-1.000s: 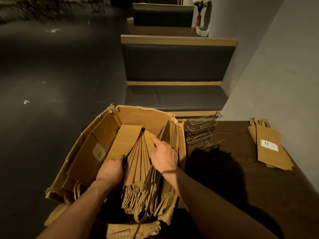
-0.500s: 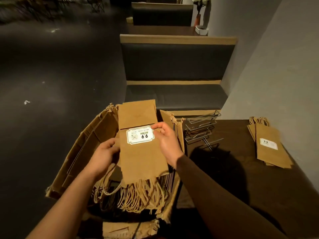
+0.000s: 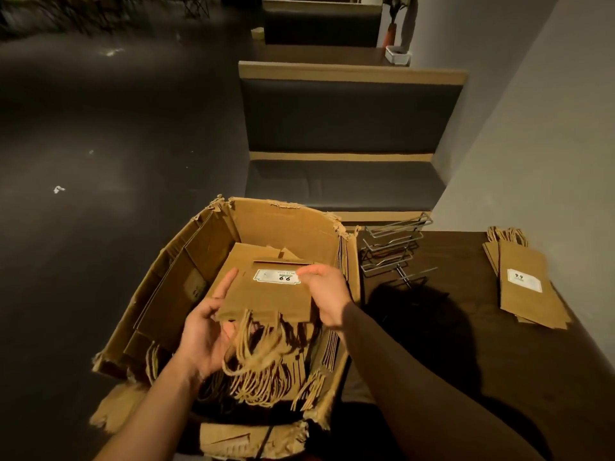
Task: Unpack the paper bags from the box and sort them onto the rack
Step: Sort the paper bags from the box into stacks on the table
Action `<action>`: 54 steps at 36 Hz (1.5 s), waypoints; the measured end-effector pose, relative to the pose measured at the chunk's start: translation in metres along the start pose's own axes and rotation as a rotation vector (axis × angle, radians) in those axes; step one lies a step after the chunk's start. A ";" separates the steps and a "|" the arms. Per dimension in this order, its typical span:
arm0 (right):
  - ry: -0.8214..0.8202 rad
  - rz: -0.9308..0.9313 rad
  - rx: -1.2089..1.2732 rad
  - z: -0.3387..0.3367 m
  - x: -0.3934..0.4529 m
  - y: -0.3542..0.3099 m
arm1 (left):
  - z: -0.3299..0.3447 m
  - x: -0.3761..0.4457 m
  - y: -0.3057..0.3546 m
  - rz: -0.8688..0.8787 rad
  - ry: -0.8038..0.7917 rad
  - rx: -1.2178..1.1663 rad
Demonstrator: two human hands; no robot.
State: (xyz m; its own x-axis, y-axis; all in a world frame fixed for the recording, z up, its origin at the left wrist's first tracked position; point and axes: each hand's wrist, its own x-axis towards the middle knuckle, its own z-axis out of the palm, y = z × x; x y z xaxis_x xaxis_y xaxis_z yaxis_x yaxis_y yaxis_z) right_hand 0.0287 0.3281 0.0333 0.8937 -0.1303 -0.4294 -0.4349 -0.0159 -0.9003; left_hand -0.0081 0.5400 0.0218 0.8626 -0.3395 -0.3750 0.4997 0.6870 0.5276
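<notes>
A torn cardboard box (image 3: 283, 224) stands left of the table, with several flat brown paper bags inside it, their twine handles toward me. Over the box I hold a small stack of folded paper bags (image 3: 269, 299) with a white label on top. My left hand (image 3: 206, 327) supports the stack's left edge and underside, fingers spread. My right hand (image 3: 324, 296) grips its right edge, thumb on the label. A wire rack (image 3: 392, 247) stands on the table just right of the box.
A dark wooden table (image 3: 466, 344) reaches right to a grey wall. A pile of taller labelled paper bags (image 3: 522, 281) lies at its far right. A dark padded bench (image 3: 342, 181) stands behind the box; dark floor lies to the left.
Both hands reached into the box, lifted out a stack of bags, then lowered it closer to flat. The left hand shifted from the stack's side to under it.
</notes>
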 end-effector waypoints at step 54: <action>-0.066 -0.405 0.089 -0.079 -0.019 -0.052 | 0.138 0.040 -0.026 0.385 0.154 1.122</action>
State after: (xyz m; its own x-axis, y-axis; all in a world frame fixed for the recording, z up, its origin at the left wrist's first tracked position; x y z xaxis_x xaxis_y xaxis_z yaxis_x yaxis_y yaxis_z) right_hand 0.0256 0.2531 0.0942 0.9969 -0.0677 -0.0406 -0.0384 0.0338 -0.9987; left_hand 0.0244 0.4199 0.0983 0.9905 -0.1008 -0.0940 0.0670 -0.2431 0.9677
